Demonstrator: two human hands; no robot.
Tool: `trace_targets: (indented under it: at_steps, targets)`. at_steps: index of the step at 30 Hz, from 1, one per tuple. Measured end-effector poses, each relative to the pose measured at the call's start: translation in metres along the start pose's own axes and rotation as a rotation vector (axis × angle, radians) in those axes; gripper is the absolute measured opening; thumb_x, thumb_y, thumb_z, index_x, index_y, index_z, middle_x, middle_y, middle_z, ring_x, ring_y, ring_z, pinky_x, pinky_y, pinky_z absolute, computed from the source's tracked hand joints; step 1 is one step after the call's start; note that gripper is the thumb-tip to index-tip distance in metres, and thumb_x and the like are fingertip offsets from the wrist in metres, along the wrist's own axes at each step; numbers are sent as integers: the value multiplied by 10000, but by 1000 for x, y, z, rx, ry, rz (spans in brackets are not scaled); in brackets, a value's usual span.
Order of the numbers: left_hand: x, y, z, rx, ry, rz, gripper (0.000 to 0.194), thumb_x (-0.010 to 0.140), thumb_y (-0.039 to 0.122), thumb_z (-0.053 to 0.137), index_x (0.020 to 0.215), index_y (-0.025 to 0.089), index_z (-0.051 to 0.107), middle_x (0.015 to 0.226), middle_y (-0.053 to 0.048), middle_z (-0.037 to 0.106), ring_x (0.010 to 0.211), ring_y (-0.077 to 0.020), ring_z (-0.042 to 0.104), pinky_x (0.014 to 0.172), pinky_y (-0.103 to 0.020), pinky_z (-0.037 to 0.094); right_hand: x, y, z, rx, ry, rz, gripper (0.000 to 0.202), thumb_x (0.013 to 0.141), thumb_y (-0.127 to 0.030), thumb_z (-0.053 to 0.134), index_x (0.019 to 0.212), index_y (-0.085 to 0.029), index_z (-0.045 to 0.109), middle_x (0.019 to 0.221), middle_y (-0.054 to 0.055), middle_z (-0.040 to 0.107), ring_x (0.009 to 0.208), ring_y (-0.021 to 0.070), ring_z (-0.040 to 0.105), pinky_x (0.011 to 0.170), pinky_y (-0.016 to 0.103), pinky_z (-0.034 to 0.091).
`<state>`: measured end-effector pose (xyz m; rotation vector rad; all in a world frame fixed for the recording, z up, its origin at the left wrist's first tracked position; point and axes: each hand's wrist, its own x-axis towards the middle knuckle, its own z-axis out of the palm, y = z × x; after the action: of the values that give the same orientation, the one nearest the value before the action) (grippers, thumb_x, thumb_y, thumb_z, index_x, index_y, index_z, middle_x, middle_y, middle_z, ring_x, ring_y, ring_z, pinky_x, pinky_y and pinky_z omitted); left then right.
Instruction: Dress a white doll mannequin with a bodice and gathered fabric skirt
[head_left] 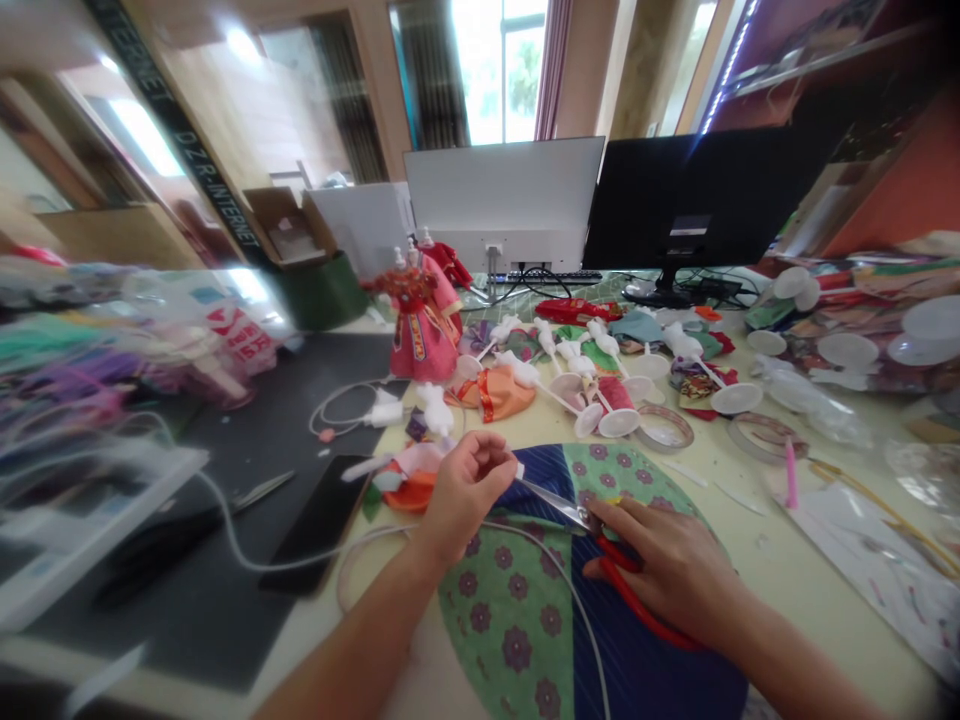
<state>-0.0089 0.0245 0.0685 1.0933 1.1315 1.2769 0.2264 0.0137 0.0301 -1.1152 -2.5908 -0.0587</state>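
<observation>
My right hand (660, 550) grips a pair of scissors (559, 503) with red handles, its fingers through and around the loops. The blades point left and look closed or nearly so. Just beyond their tips, my left hand (472, 490) is closed in a pinch, and a small white piece (520, 470) shows at its fingertips. Its kind is too small to tell. Under both hands spreads a rounded cloth (514, 625) in green flower-print and dark blue sections. A white cable (592, 640) runs across the cloth.
White mannequin-like stands (682, 345) with small garments lie at the back, beside a dressed pink one (424, 340). Two monitors (506, 195) rise behind. A dark phone (315, 525) and a white power strip (97, 530) are left. A tape roll (667, 428) and pink pen (791, 470) lie right.
</observation>
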Motion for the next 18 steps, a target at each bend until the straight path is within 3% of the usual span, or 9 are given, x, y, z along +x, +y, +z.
trace_targets:
  at_steps: [8, 12, 15, 18]
  targets:
    - [-1, -2, 0, 84, -15, 12, 308, 701, 208, 679, 959, 174, 515, 736, 24, 597, 714, -103, 563, 694, -224, 421, -1, -1, -2, -12, -40, -10, 439, 849, -495, 507, 1159, -186, 530, 833, 75, 650, 668, 230, 628, 561, 316, 440]
    - [0, -2, -1, -6, 74, 78, 322, 701, 211, 674, 976, 174, 512, 752, 22, 582, 720, -102, 556, 692, -219, 432, 0, -1, 0, 63, -63, 46, 437, 811, -494, 561, 1148, -217, 552, 852, 74, 657, 694, 235, 627, 579, 321, 449]
    - [1, -1, 0, -99, 118, 172, 379, 713, 201, 652, 1050, 191, 479, 784, 19, 578, 767, -111, 565, 734, -235, 447, 1, -2, -1, 278, -40, 213, 456, 803, -483, 572, 1183, -237, 519, 830, 46, 653, 690, 210, 615, 590, 305, 460]
    - [-5, -7, 6, -68, 70, 291, 489, 740, 156, 612, 1177, 218, 402, 916, -15, 572, 892, -137, 566, 875, -310, 437, 1, -5, -4, 625, 33, 365, 440, 876, -472, 449, 1242, -227, 440, 748, 15, 609, 615, 166, 566, 565, 282, 465]
